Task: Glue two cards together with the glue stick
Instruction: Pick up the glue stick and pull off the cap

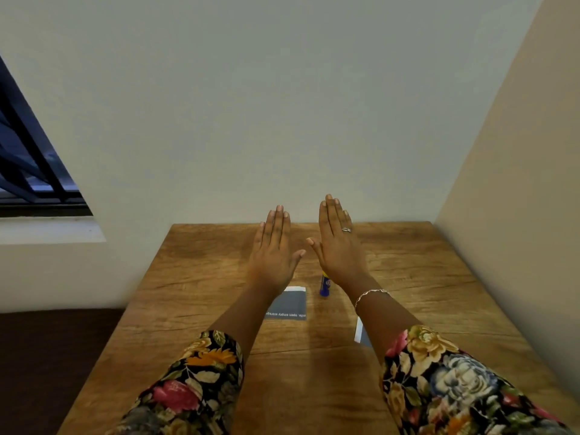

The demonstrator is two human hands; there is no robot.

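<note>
My left hand (273, 250) and my right hand (338, 243) are stretched out flat above the wooden table (194, 296), backs up, fingers straight, holding nothing. A grey card with white print (290, 304) lies on the table under my left forearm, partly covered by it. A second card (360, 332) shows only as a narrow strip beside my right forearm. A blue glue stick (324, 285) stands upright between the cards, its top hidden by my right hand.
The table stands in a corner, with a white wall behind it and a beige wall along its right edge. A barred window (28, 158) is at the left. A dark floor (47, 356) lies left of the table.
</note>
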